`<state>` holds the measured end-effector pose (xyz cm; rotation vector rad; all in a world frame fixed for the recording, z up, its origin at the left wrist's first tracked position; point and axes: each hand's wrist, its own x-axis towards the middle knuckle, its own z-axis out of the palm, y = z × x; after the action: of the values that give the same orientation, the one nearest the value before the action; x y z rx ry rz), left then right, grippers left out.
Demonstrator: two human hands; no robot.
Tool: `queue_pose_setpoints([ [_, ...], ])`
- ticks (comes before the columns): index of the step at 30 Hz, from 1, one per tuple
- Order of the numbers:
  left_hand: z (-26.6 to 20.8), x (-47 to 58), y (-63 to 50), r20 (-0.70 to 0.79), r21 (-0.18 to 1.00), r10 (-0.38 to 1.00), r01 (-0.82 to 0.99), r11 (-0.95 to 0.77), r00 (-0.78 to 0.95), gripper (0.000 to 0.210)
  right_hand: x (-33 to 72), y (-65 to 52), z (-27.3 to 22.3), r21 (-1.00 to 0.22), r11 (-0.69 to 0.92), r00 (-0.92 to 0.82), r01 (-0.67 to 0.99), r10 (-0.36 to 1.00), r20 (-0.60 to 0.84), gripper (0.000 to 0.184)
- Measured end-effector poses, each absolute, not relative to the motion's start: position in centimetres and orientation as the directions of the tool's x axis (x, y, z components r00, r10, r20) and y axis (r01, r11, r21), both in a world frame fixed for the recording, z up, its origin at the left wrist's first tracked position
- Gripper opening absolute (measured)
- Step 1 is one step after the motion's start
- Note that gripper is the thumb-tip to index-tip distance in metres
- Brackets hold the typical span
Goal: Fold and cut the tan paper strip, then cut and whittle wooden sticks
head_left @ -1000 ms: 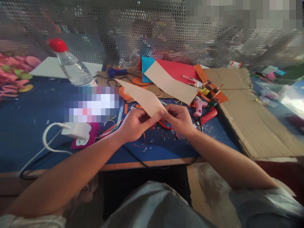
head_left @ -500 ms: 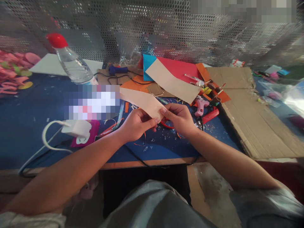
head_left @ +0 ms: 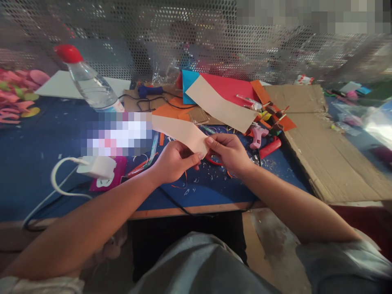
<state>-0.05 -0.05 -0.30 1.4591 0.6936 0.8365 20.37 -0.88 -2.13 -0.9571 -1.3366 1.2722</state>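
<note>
Broadly, a flat, smooth blue tabletop (head_left: pixel 45 143) with a plain wood-coloured front edge spreads beneath everything, backed by a grey mesh screen (head_left: pixel 122 24) punched with small round holes. Brown corrugated cardboard (head_left: pixel 343 155), creased and ragged along its edges, covers the right side. A flat red sheet (head_left: pixel 235 85) lies at the back, partly under a long, matte beige piece (head_left: pixel 223 106) with a gently bent outline. Left of these, a clear, shiny plastic bottle (head_left: pixel 94 87) tapers to a rounded red cap.

Above the table's middle, a similar smooth, pale strip (head_left: pixel 183 130) is held up, curving slightly, its far end running into a blurred patch. The left hand (head_left: pixel 176 161) has its thumb pressed on the near end, the other fingers curled beneath and partly hidden; the right hand (head_left: pixel 231 153) pinches the adjacent edge between thumb and forefinger.

Smaller still are a boxy white plastic charger (head_left: pixel 98 165), a glossy pink glue gun (head_left: pixel 257 136) and thin, curly white shavings (head_left: pixel 188 191).
</note>
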Motion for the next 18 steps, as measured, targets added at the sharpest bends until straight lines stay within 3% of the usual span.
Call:
queue_pose_setpoints([
  [18, -0.39, -0.22, 0.10, 0.078, 0.997, 0.834, -0.064, -0.052, 0.545, 0.027, 20.28, -0.66, -1.86, -0.982, 0.067, -0.205, -0.178, 0.973, 0.103, 0.047],
])
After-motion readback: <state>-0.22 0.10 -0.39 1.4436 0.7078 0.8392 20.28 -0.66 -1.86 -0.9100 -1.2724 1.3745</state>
